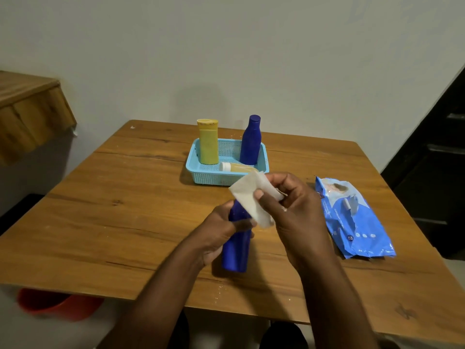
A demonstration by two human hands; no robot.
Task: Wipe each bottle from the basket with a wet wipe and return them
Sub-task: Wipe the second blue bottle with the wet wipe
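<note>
Left hand [221,230] gripped blue bottle [236,250] at frame centre, above tabletop [125,222]. Right hand [294,210] pinched white wet wipe [249,195] against bottle's upper end. Basket [201,172], upper centre, held yellow bottle [208,142], second blue bottle [250,141], small bottle [236,167] lying flat. Wipes pack [352,217] lay at right.

Our wooden table [125,197] with dark grain lines and pale specks, plain off-white wall [251,59] behind it, wooden ledge [30,109] at our left, dark cabinet [440,159] at right, red bucket [57,303] below the table edge
</note>
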